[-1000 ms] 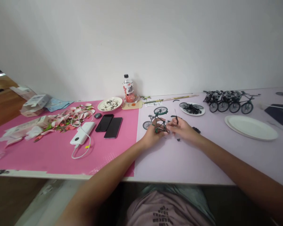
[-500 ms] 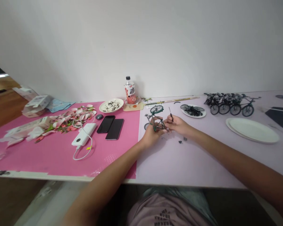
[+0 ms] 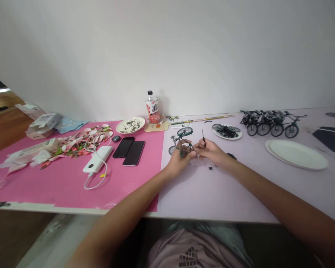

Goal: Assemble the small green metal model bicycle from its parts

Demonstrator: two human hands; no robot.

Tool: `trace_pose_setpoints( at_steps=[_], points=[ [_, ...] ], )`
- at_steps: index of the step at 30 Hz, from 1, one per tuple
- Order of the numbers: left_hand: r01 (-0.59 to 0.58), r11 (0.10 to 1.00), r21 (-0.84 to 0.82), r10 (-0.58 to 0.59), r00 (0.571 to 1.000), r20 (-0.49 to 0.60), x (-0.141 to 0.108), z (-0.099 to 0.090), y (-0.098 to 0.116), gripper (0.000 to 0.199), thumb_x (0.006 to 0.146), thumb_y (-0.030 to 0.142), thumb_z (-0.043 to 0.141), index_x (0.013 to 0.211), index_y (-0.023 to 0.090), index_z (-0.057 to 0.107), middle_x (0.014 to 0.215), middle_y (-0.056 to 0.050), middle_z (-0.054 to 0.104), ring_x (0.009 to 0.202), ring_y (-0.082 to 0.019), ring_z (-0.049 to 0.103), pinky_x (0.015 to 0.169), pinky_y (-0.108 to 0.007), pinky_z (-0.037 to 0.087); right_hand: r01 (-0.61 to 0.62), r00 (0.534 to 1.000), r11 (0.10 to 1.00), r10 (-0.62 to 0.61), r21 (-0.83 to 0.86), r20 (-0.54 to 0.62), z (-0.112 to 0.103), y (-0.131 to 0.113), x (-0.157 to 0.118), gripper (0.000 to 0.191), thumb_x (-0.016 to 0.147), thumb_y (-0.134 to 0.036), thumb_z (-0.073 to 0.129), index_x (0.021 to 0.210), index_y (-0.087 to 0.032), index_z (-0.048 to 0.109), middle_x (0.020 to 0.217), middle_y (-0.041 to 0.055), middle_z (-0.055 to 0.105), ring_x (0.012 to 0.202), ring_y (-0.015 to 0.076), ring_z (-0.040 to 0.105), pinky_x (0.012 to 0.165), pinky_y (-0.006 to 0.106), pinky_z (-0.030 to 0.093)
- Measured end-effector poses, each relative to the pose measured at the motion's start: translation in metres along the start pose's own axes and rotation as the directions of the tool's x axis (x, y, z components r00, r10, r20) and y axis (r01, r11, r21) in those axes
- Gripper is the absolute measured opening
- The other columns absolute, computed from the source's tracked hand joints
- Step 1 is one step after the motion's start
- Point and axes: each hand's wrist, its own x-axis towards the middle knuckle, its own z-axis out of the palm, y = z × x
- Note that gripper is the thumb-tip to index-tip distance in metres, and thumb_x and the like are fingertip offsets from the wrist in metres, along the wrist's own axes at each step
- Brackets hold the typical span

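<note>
Over the table, the model bicycle gripped in the left fingers could bend if squeezed hard, the slim tool tucked in the right fingers could scratch it if swung, and careless brushing could lose the small dark piece.

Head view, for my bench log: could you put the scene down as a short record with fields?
Left hand: holds small model bicycle
Right hand: holds slim tool, fingertips near the bicycle
Behind right hand: white plate of dark parts
Far right: upright bicycles, pale oval plates
Left side: two phones, white power bank
Back: bottle
</note>
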Motion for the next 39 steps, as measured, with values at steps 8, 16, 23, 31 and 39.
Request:
trace_pose_setpoints(
  at_steps=[8, 16, 23, 31, 39],
  points=[
    [0.018, 0.995, 0.096, -0.007, 0.993, -0.120, 0.000, -0.002, -0.001, 0.054, 0.086, 0.052, 0.080, 0.121, 0.022, 0.051, 0.097, 0.001, 0.055, 0.081, -0.013, 0.067, 0.075, -0.026, 0.052, 0.107, 0.994, 0.982, -0.109, -0.159, -0.005, 0.002, 0.004, -0.002, 0.051, 0.082, -0.049, 0.080, 0.085, -0.027, 0.034, 0.082, -0.0043, 0.058, 0.070, 0.0145, 0.054, 0.061, 0.028, 0.044],
    [0.026, 0.999, 0.046, -0.020, 0.990, -0.138, 0.002, -0.003, -0.003, 0.056, 0.084, 0.049, 0.082, 0.123, 0.023, 0.051, 0.089, 0.003, 0.056, 0.077, -0.012, 0.065, 0.073, -0.026, 0.051, 0.110, 0.994, 0.977, -0.112, -0.182, 0.000, 0.008, -0.002, -0.005, 0.048, 0.083, -0.048, 0.076, 0.083, -0.027, 0.033, 0.086, -0.0018, 0.062, 0.072, 0.0150, 0.055, 0.062, 0.029, 0.044],
    [0.064, 0.997, 0.038, -0.055, 0.979, -0.199, 0.004, -0.001, -0.001, 0.050, 0.081, 0.048, 0.083, 0.114, 0.020, 0.057, 0.088, 0.002, 0.058, 0.073, -0.011, 0.062, 0.068, -0.024, 0.050, 0.110, 0.993, 0.956, -0.115, -0.272, -0.003, 0.011, -0.008, -0.010, 0.042, 0.081, -0.039, 0.075, 0.083, -0.027, 0.034, 0.089, 0.0006, 0.067, 0.075, 0.0181, 0.060, 0.061, 0.030, 0.044],
    [0.117, 0.993, -0.009, -0.117, 0.983, -0.142, 0.003, -0.005, 0.006, 0.048, 0.083, 0.038, 0.083, 0.120, 0.018, 0.059, 0.086, 0.001, 0.063, 0.075, -0.014, 0.069, 0.075, -0.029, 0.056, 0.313, 0.899, 0.855, -0.408, -0.413, -0.162, 0.011, -0.017, -0.011, 0.044, 0.092, -0.045, 0.070, 0.082, -0.029, 0.029, 0.095, 0.0069, 0.077, 0.097, 0.0267, 0.070, 0.076, 0.039, 0.052],
    [0.149, 0.987, -0.053, -0.149, 0.989, 0.010, 0.000, -0.001, 0.015, 0.040, 0.083, 0.039, 0.081, 0.110, 0.014, 0.064, 0.081, -0.002, 0.067, 0.066, -0.014, 0.068, 0.071, -0.030, 0.053, 0.373, 0.877, 0.788, -0.471, -0.490, -0.090, 0.012, -0.019, -0.014, 0.043, 0.095, -0.047, 0.065, 0.079, -0.029, 0.031, 0.094, 0.0075, 0.076, 0.096, 0.0288, 0.069, 0.091, 0.048, 0.053]
  ],
)
